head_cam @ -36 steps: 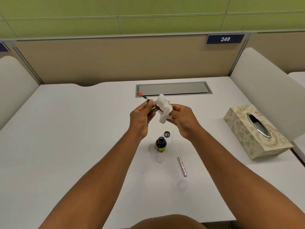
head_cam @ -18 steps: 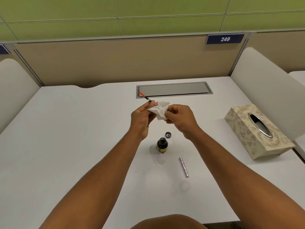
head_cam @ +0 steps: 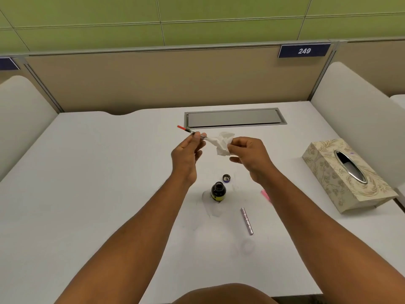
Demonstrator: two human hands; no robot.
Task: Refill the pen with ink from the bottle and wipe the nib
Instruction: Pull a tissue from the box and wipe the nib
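My left hand point(head_cam: 188, 154) pinches a thin pen insert point(head_cam: 186, 129) with an orange-red end that points up and to the left. Its nib end is buried in a crumpled white tissue point(head_cam: 222, 142), which my right hand point(head_cam: 247, 154) grips. Both hands are raised above the white desk point(head_cam: 87, 194). Below them stands the open dark ink bottle point(head_cam: 218, 191), with its small cap point(head_cam: 226, 178) lying just behind it. A silvery pen barrel point(head_cam: 247, 220) lies to the bottle's right front. A pink piece point(head_cam: 264, 193) shows beside my right forearm.
A patterned tissue box point(head_cam: 341, 176) sits at the desk's right side. A grey metal cable flap point(head_cam: 234, 118) is set in the desk behind my hands. Beige partition panels close the back, and padded dividers stand left and right.
The tissue has gone from standing up between my hands to being wrapped over the nib end. My right hand has drawn slightly rightward, and the pink piece now shows by my forearm.
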